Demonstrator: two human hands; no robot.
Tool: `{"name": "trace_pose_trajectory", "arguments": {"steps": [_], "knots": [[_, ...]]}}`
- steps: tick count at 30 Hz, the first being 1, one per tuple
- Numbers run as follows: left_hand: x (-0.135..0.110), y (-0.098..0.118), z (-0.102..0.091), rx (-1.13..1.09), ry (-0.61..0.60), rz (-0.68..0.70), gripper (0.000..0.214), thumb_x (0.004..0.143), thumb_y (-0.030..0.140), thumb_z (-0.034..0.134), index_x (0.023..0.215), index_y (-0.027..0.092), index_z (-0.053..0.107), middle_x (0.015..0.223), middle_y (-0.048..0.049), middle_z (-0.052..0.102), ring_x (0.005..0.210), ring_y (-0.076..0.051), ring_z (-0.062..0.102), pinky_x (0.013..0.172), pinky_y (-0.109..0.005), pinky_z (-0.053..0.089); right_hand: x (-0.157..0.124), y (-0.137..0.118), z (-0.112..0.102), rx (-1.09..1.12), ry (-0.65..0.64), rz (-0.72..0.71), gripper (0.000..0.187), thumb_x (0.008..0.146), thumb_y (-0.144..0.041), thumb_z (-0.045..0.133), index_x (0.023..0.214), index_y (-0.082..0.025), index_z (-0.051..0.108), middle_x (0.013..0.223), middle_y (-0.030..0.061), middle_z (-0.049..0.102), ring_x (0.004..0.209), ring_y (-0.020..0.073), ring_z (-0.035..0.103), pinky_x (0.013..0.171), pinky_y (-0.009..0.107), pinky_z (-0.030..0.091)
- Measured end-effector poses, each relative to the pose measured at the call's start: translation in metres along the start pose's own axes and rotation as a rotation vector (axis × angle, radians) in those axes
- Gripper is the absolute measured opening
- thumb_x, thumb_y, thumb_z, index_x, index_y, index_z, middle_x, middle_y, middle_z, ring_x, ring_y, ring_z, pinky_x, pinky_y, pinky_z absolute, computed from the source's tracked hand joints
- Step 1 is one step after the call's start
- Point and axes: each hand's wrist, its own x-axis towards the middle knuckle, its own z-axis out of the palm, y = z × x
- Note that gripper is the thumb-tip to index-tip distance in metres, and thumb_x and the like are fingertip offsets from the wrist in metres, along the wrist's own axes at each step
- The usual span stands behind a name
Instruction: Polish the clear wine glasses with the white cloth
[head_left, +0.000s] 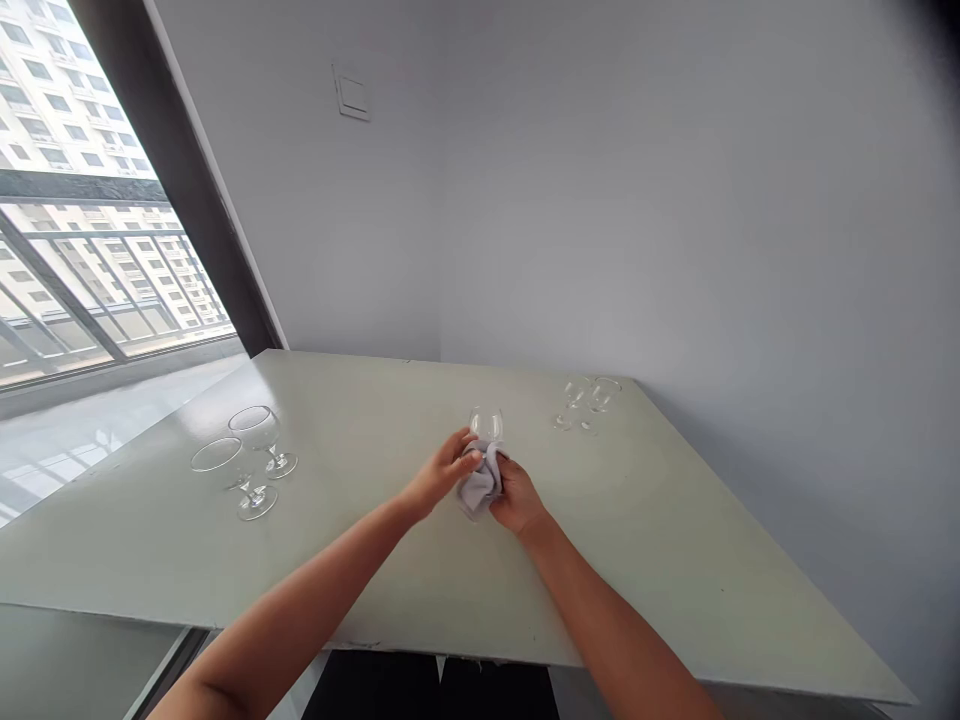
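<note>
Here, right hand (519,498) grips cloth (480,490); left hand (441,472) (half-curled) seemingly touches wineglass (487,421)

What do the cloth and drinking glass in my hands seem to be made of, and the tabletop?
Drinking glass: probably clear, glossy glass, being transparent with bright highlights; clear plastic is possible.
Cloth: soft, matte, pale grey fabric, judging by its loose folds.
Tabletop: unclear, perhaps coated board; smooth, slightly glossy, reflecting light.

Probably an apartment, with balcony railing (64,287)
</note>
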Motion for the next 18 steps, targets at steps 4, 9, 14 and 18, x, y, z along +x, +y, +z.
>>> {"name": "trace_pose_trajectory", "arguments": {"steps": [4, 9, 14, 18], "knots": [[0.007, 0.010, -0.017, -0.228, -0.184, -0.080, 0.056, 0.070, 0.041, 0.064, 0.117, 0.018, 0.045, 0.112, -0.0136, 0.059, 0.099, -0.025, 0.056, 0.084, -0.037, 0.040, -0.007, -0.001, 0.000, 0.111, -0.127, 0.165, 0.033, 0.067, -0.050, 0.063, 0.071, -0.018, 0.056, 0.061, 0.0007, 0.058, 0.054, 0.0136, 0.052, 0.052, 0.026, 0.042], [0.009, -0.004, -0.019, -0.258, -0.075, -0.047, 0.047, 0.063, 0.037, 0.072, 0.098, 0.015, 0.050, 0.106, -0.0148, 0.062, 0.093, -0.023, 0.058, 0.080, -0.034, 0.040, -0.006, -0.004, -0.004, -0.169, -0.280, 0.164, 0.030, 0.073, -0.045, 0.060, 0.081, -0.016, 0.059, 0.070, 0.0034, 0.061, 0.065, 0.0168, 0.058, 0.060, 0.029, 0.044], [0.009, -0.021, -0.008, -0.289, 0.244, -0.134, 0.053, 0.061, 0.036, 0.074, 0.102, 0.016, 0.049, 0.108, -0.0152, 0.061, 0.102, -0.024, 0.055, 0.086, -0.035, 0.038, -0.002, 0.001, 0.001, -1.105, 0.004, -0.160, 0.014, 0.079, -0.024, 0.049, 0.069, -0.019, 0.058, 0.062, 0.0043, 0.060, 0.062, 0.0188, 0.056, 0.065, 0.033, 0.041], [0.007, -0.014, -0.005, -0.340, 0.306, -0.017, 0.051, 0.061, 0.036, 0.074, 0.101, 0.017, 0.048, 0.105, -0.0130, 0.061, 0.099, -0.022, 0.056, 0.083, -0.033, 0.040, -0.005, -0.003, 0.011, -1.341, 0.094, -0.355, 0.019, 0.080, -0.019, 0.043, 0.067, -0.020, 0.057, 0.063, 0.0066, 0.060, 0.065, 0.0204, 0.055, 0.069, 0.035, 0.038]]}}
